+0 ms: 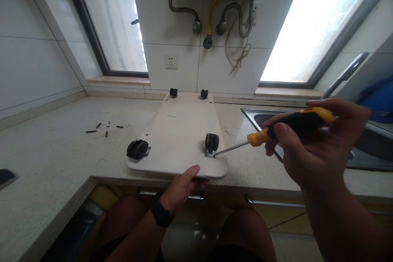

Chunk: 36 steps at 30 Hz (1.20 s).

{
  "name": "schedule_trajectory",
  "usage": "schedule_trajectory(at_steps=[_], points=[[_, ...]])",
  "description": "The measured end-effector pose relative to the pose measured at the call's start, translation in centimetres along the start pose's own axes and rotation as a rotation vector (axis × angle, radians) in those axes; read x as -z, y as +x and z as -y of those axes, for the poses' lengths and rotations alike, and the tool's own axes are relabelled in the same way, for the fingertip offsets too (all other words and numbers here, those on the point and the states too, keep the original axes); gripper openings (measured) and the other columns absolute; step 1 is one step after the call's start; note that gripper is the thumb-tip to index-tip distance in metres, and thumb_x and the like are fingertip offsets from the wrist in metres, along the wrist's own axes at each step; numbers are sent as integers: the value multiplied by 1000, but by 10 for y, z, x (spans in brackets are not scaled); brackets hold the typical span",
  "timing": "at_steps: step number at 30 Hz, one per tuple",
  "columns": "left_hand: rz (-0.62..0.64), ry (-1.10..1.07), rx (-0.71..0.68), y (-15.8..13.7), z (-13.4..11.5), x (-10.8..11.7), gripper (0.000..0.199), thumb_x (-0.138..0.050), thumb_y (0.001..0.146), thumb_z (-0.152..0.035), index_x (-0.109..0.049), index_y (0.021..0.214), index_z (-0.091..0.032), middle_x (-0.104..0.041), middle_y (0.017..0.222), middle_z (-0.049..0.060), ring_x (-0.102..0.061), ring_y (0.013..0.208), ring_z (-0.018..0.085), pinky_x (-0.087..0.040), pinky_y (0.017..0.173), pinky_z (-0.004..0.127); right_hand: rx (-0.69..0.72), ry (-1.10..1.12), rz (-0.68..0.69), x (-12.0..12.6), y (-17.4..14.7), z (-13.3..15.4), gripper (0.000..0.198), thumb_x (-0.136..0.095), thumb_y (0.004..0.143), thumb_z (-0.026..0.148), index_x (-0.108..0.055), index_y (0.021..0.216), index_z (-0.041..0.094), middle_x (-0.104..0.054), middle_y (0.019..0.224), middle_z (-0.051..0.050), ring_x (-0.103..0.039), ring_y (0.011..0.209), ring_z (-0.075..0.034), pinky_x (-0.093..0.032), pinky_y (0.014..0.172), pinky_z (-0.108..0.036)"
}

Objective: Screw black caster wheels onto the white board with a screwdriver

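Note:
A white board (184,131) with rounded corners lies on the counter, a black caster wheel near each corner. My left hand (182,188) grips its front edge, thumb on top and fingers underneath. In my right hand (322,147) is a yellow and black screwdriver (291,127), fingers wrapped round its handle. The screwdriver's tip meets the metal plate (210,154) of the front right caster (211,142). At the front left corner sits another caster (137,149). Two more, a left one (173,92) and a right one (204,93), stand at the far end.
Several loose screws (106,134) lie on the counter (76,151) to the left. A metal sink (254,116) with a faucet (346,73) is at the right. Hoses and a yellow pipe (210,12) hang on the wall above a socket (171,62). Drawer handles run below the counter edge.

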<state>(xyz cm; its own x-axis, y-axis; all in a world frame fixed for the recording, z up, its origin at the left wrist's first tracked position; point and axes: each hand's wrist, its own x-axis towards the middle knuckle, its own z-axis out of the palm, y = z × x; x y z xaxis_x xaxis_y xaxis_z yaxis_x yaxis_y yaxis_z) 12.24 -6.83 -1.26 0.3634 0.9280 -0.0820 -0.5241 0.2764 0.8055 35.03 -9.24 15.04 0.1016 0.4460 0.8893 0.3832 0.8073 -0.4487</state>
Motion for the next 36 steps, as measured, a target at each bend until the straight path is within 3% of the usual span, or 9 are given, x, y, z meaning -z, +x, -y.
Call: schedule_trajectory(at_steps=[10,20,27,36], points=[[31,63,-9,2,2,4,40,-76,88,-52,-76,90,-12,-76,89,11,-66,83,23,-52,71,32,-73,0,21,-7,1,3,53,-79,83,13,-54,122,38,-69,85,3,-66,51,-19,-51,31,-31],[9,67,2,3,0,0,44,-79,84,-55,-76,90,-11,-76,89,11,-66,83,23,-52,70,33,-57,-39,107,-13,12,6,53,-80,84,16,-49,123,33,-68,82,4,-63,46,-16,-52,34,-30],[16,62,-1,2,-1,0,45,-79,84,-56,-76,88,-11,-76,87,12,-66,82,23,-52,71,33,-127,-123,31,-15,14,7,51,-80,85,23,-47,122,31,-57,70,9,-58,38,-15,-49,30,-27],[16,67,0,1,-2,-1,45,-78,85,-56,-76,90,-11,-76,84,12,-66,83,24,-52,72,34,-191,-185,-6,-13,13,-3,55,-80,86,27,-44,127,32,-59,72,9,-60,38,-15,-55,34,-29]])
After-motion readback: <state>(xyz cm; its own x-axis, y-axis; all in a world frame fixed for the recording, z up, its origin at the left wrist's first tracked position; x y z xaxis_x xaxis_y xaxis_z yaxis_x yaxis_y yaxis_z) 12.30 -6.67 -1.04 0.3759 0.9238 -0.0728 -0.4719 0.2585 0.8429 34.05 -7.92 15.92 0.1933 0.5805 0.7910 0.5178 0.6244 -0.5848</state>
